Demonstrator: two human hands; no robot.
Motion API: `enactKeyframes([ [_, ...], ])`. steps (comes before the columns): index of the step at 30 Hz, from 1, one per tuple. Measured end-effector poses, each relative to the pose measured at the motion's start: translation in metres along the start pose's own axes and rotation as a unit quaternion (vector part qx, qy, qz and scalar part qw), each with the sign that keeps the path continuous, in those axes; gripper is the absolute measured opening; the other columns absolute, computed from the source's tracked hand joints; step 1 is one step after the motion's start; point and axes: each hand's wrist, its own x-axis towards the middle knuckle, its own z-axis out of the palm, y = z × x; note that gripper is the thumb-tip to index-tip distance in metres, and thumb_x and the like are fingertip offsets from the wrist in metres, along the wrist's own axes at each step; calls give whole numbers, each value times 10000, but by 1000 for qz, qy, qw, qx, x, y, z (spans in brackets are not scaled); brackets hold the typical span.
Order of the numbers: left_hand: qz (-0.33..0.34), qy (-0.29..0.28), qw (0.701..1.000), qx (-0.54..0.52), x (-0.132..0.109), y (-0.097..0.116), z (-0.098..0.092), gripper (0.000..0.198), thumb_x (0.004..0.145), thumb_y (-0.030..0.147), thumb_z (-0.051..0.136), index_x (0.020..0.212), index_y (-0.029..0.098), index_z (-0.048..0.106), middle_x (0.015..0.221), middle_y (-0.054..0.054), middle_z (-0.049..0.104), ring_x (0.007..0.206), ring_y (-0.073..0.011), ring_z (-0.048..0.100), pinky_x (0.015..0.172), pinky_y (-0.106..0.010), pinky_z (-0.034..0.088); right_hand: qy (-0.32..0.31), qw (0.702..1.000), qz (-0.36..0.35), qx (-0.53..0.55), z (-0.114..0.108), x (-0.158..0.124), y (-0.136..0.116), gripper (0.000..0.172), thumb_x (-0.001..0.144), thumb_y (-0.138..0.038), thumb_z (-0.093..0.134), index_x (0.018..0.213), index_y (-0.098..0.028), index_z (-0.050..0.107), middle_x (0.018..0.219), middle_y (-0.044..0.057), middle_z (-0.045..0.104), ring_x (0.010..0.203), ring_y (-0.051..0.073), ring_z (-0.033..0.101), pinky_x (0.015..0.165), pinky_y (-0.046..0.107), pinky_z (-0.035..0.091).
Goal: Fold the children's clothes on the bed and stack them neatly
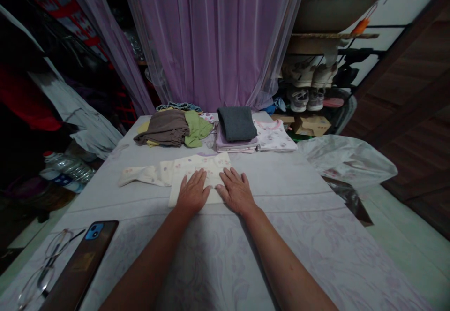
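Observation:
A cream-coloured long-sleeved child's garment (183, 166) with small printed figures lies partly folded on the cloth-covered table, one sleeve stretched out to the left. My left hand (192, 190) rests flat on the middle of it, fingers spread forward. At the garment's right edge lies my right hand (237, 189), palm down, fingers apart, partly on the fabric and partly on the tablecloth. Neither hand grips the cloth. Both hands hide part of the garment's print.
Behind it are a dark grey folded garment (236, 124) on a folded stack, a folded pink-trimmed shirt (274, 135), and a loose pile with brown trousers (165, 129) and a green garment (197, 128). A phone (82, 264) and eyeglasses (45, 269) lie front left.

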Motion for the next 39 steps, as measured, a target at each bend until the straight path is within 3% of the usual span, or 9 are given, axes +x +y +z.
enactKeyframes([
  [6, 2, 4, 1000, -6, -5, -2, -12, 349, 660, 245, 778, 994, 269, 680, 1422, -83, 538, 1382, -312, 388, 1209, -422, 23, 19, 1000, 24, 6, 2, -4, 1, 475, 987, -435, 345, 1394, -244, 499, 1521, 77, 417, 1418, 275, 311, 1125, 539, 218],
  [9, 2, -5, 1000, -4, -1, -2, -18, 233, 658, 161, 751, 863, 251, 683, 1219, -102, 661, 1263, -322, 506, 1190, -414, 152, 28, 999, 27, 4, 3, -4, 1, 475, 985, -433, 347, 1390, -239, 504, 1519, 71, 421, 1407, 278, 328, 1124, 534, 225],
  [11, 32, -20, 997, 63, 1, 0, -22, 164, 711, 142, 691, 835, 250, 677, 1050, -92, 696, 1122, -292, 588, 1124, -397, 290, 32, 999, 27, 5, 4, -3, 0, 488, 983, -436, 354, 1409, -235, 482, 1519, 72, 420, 1404, 282, 331, 1124, 538, 224],
  [13, 85, -42, 974, 204, 1, 4, -24, 161, 783, 134, 604, 878, 248, 665, 982, -78, 682, 1020, -257, 607, 1024, -382, 393, 34, 999, 26, 4, 5, -4, 0, 512, 978, -442, 371, 1444, -242, 436, 1526, 77, 408, 1406, 290, 324, 1121, 547, 224],
  [15, 133, -66, 923, 355, -1, 7, -25, 190, 827, 132, 539, 938, 240, 649, 987, -75, 658, 981, -244, 593, 932, -377, 440, 38, 999, 20, -1, 6, -4, 0, 520, 973, -448, 390, 1458, -261, 416, 1535, 78, 392, 1409, 301, 317, 1116, 561, 222],
  [18, 155, -81, 867, 466, -4, 9, -25, 205, 847, 147, 507, 981, 224, 640, 980, -73, 638, 943, -238, 584, 843, -365, 455, 47, 999, 9, -14, 7, -5, 0, 482, 970, -459, 400, 1412, -284, 482, 1536, 74, 392, 1403, 312, 325, 1106, 577, 225],
  [25, 87, -52, 902, 420, -3, 10, -26, 138, 831, 218, 538, 906, 207, 654, 912, -59, 655, 928, -229, 589, 849, -358, 436, 61, 998, 1, -22, 12, -4, 3, 448, 968, -439, 415, 1370, -279, 532, 1516, 87, 420, 1381, 299, 357, 1097, 565, 236],
  [31, 92, -19, 928, 361, -15, 1, -28, 164, 878, 267, 494, 911, 198, 640, 951, -63, 680, 938, -230, 591, 884, -368, 434, 88, 996, -1, -9, 15, -4, 5, 422, 958, -406, 434, 1334, -265, 563, 1480, 98, 467, 1348, 267, 392, 1091, 523, 253],
  [39, 96, 2, 931, 352, -24, -5, -29, 157, 844, 187, 493, 908, 205, 635, 983, -62, 687, 965, -234, 586, 901, -381, 443, 121, 992, -1, 23, 14, -6, 4, 382, 946, -352, 453, 1260, -213, 618, 1418, 126, 531, 1303, 238, 470, 1090, 472, 296],
])
